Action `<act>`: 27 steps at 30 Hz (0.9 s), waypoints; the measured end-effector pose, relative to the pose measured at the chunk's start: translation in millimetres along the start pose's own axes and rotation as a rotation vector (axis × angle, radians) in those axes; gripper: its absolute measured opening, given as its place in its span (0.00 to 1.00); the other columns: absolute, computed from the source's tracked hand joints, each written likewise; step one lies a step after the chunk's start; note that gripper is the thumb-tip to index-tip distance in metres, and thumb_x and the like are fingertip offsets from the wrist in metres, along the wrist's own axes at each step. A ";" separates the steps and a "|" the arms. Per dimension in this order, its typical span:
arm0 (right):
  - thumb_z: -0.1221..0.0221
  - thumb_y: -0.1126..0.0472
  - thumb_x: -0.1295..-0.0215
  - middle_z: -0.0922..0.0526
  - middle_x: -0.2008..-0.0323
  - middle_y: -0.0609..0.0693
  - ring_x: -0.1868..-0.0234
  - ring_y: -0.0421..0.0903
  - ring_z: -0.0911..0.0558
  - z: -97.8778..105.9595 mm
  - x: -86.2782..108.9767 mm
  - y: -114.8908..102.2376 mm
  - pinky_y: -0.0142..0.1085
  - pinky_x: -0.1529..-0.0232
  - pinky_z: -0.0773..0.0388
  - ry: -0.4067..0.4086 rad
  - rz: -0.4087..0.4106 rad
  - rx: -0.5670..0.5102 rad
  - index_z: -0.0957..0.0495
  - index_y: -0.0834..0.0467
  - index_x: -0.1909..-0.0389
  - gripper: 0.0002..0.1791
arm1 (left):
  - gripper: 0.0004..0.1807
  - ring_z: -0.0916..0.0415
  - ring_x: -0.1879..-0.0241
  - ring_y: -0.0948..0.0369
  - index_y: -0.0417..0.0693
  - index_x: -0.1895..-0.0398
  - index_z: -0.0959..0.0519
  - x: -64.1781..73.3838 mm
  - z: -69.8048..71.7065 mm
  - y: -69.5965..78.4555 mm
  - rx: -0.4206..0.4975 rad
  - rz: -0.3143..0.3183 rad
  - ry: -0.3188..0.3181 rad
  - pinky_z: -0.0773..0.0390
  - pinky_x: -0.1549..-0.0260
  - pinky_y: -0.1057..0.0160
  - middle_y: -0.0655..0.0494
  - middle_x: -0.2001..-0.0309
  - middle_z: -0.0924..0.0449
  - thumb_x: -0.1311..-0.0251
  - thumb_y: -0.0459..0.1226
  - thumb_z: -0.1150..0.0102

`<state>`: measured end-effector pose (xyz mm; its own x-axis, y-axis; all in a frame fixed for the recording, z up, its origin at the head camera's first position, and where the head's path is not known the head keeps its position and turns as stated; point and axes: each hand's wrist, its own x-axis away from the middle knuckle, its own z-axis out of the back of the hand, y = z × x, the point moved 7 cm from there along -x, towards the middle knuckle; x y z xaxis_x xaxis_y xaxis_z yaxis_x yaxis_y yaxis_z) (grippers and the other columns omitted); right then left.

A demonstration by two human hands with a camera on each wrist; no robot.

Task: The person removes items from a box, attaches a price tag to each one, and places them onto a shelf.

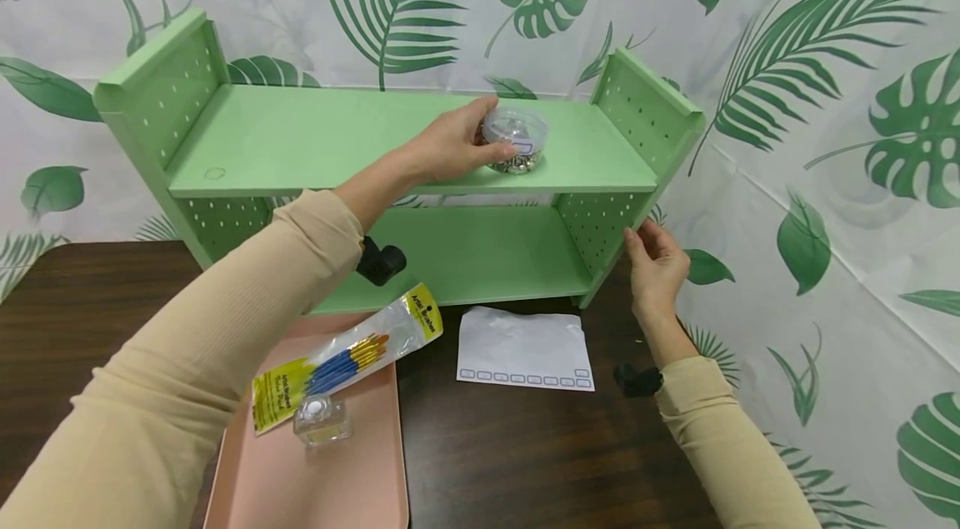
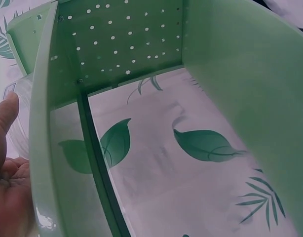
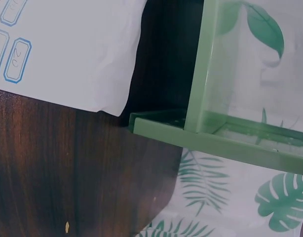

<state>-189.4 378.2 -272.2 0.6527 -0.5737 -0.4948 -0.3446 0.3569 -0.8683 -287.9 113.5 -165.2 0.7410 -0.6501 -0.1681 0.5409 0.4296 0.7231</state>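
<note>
In the head view my left hand point(image 1: 457, 142) grips a small round clear jar point(image 1: 517, 137) with a label on its side and small metallic pieces inside. The jar is at the top board of a green two-tier shelf point(image 1: 315, 133), towards its right end; whether it touches the board is hard to tell. In the left wrist view only the thumb and part of the hand point(image 2: 8, 138) show beside the shelf's edge. My right hand point(image 1: 658, 271) holds the front edge of the shelf's right side panel point(image 1: 645, 117) between thumb and fingers. The right wrist view does not show that hand.
A pink tray point(image 1: 367, 471) lies at the front left, bearing a packet of artist brushes point(image 1: 345, 358) and a small glass bottle point(image 1: 322, 421). Before the shelf, a white label sheet point(image 1: 525, 346) rests on the dark wooden table point(image 1: 510, 454). Leaf-patterned cloth point(image 1: 862, 262) hangs behind and right.
</note>
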 end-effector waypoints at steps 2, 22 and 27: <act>0.39 0.71 0.42 0.19 0.74 0.34 0.71 0.33 0.24 -0.1 -0.1 0.2 0.20 0.70 0.29 0.000 0.002 0.003 0.22 0.75 0.56 0.14 | 0.34 0.33 0.57 0.59 0.42 0.31 0.47 0.6 0.3 -0.1 -0.005 0.004 0.002 0.32 0.61 0.65 0.49 0.53 0.29 0.35 0.44 0.47; 0.39 0.70 0.41 0.19 0.72 0.35 0.70 0.33 0.23 -0.2 0.2 2.4 0.21 0.69 0.27 0.000 -0.018 -0.012 0.21 0.74 0.55 0.14 | 0.43 0.42 0.31 0.56 0.45 0.26 0.52 11.0 8.4 0.5 0.015 0.073 0.075 0.36 0.37 0.62 0.51 0.28 0.46 0.38 0.47 0.43; 0.39 0.71 0.41 0.19 0.74 0.34 0.71 0.32 0.24 0.5 -0.8 1.4 0.21 0.69 0.28 0.007 -0.022 -0.018 0.22 0.75 0.56 0.14 | 0.38 0.38 0.33 0.59 0.48 0.29 0.45 22.8 18.2 3.4 0.047 0.080 0.179 0.34 0.39 0.66 0.54 0.30 0.42 0.39 0.46 0.41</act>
<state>-190.0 379.6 -273.1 0.6557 -0.5864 -0.4756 -0.3423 0.3306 -0.8795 -276.5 88.7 -154.3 0.8419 -0.4917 -0.2224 0.4617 0.4429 0.7686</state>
